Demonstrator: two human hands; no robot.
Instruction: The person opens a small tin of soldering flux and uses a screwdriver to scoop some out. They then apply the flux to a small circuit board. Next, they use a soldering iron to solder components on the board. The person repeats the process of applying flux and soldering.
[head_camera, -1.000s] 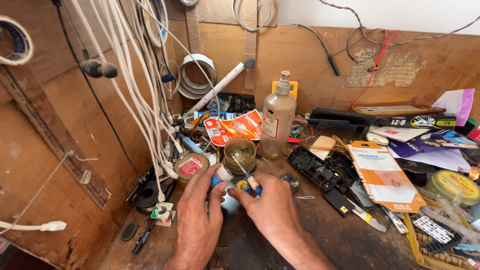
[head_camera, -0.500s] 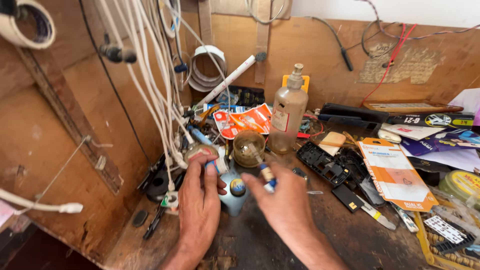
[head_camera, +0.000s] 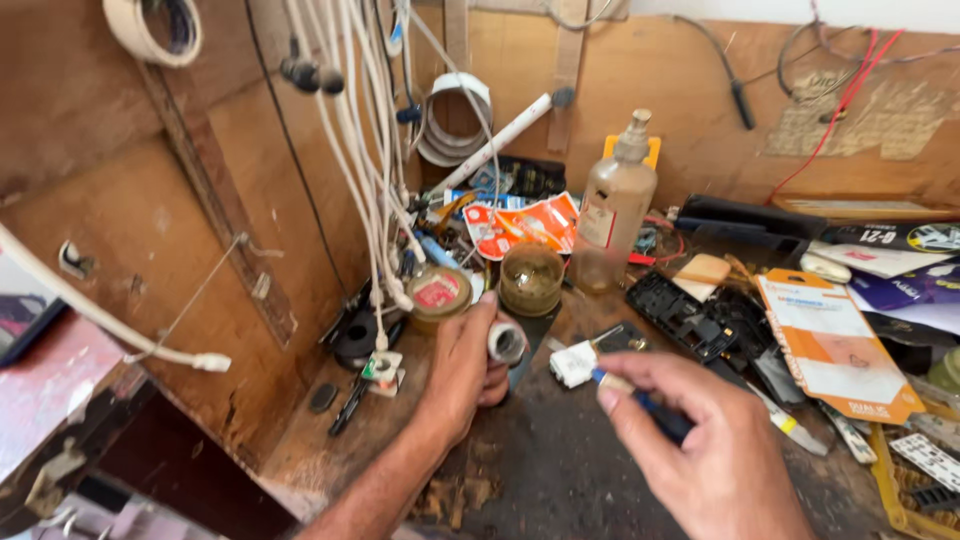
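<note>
My left hand (head_camera: 462, 368) grips a small white cylindrical part (head_camera: 506, 342) near the middle of the cluttered workbench. My right hand (head_camera: 712, 448) holds a thin blue-handled tool (head_camera: 640, 402), its tip pointing at a small white plug-like piece (head_camera: 573, 363) lying on the dark bench top. A round open tin (head_camera: 531, 279) stands just behind my left hand, beside a round red-labelled tin (head_camera: 438, 294).
A tall pump bottle (head_camera: 616, 210) stands at the back. White cables (head_camera: 372, 180) hang along the wooden left wall (head_camera: 170, 260). Black plastic parts (head_camera: 683, 315), an orange card pack (head_camera: 836, 345) and papers crowd the right side. A tape roll (head_camera: 152, 27) hangs top left.
My hands have moved apart: the right one has pulled back to the right with the blue tool. The view has shifted left and down.
</note>
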